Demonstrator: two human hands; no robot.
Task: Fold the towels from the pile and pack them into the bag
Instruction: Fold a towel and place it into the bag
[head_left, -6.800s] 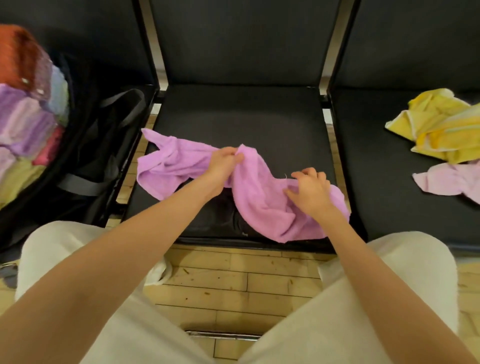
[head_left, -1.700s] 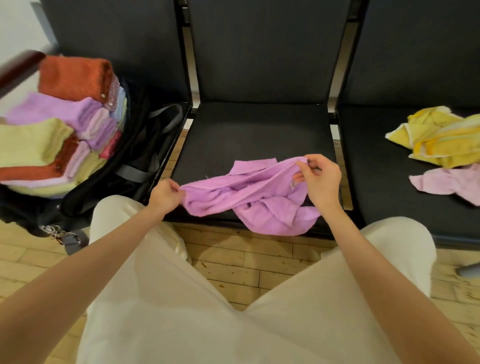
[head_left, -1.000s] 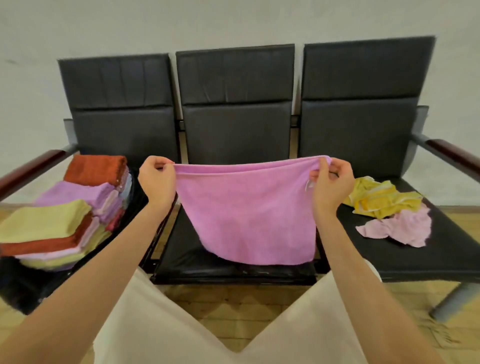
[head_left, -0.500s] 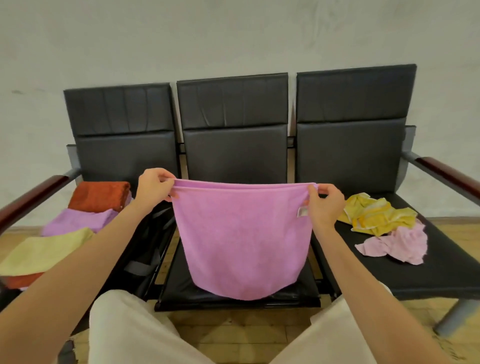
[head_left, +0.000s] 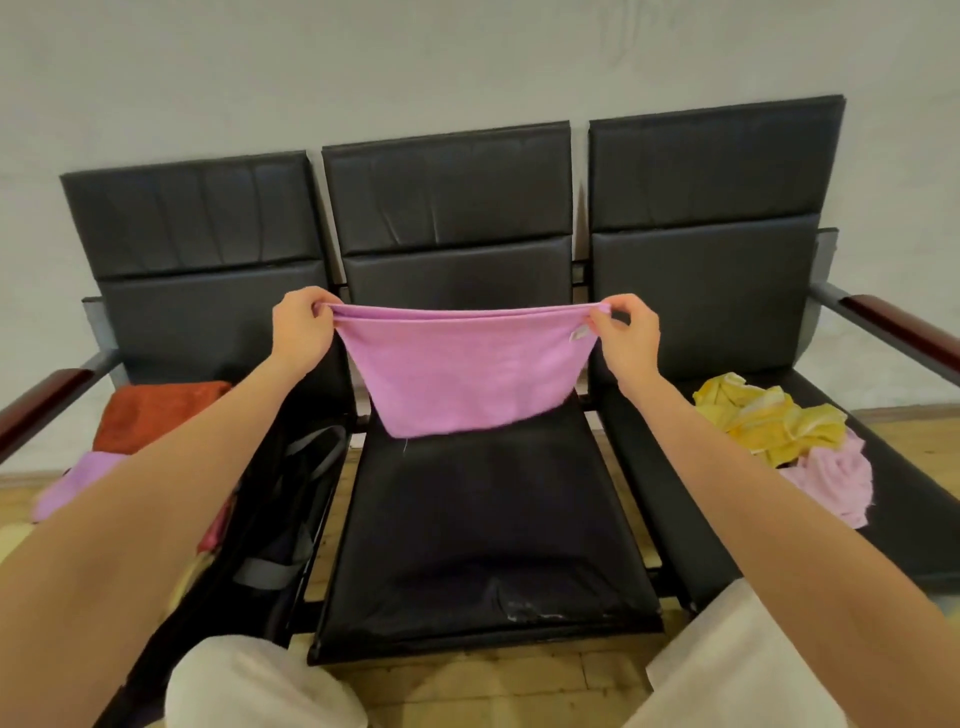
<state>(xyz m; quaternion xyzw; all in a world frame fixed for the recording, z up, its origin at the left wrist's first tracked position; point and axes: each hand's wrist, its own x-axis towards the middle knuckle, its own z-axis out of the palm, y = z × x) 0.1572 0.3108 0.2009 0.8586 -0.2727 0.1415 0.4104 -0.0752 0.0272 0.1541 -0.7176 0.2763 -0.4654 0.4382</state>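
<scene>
Towel (head_left: 467, 374) higher, corners between fingers (head_left: 605, 325)

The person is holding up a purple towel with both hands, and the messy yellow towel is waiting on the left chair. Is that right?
Not quite. The head view shows the yellow towel lying crumpled on the right chair, not the left. The rest is right: the left hand and right hand each pinch a top corner of the purple towel.

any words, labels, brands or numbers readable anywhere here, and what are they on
No readable text anywhere in the head view.
Small white tag on the purple towel, near the corner the right hand pinches: too small and blurred to read.
Chairs, wall, black bag and the other towels: no visible print.
</scene>
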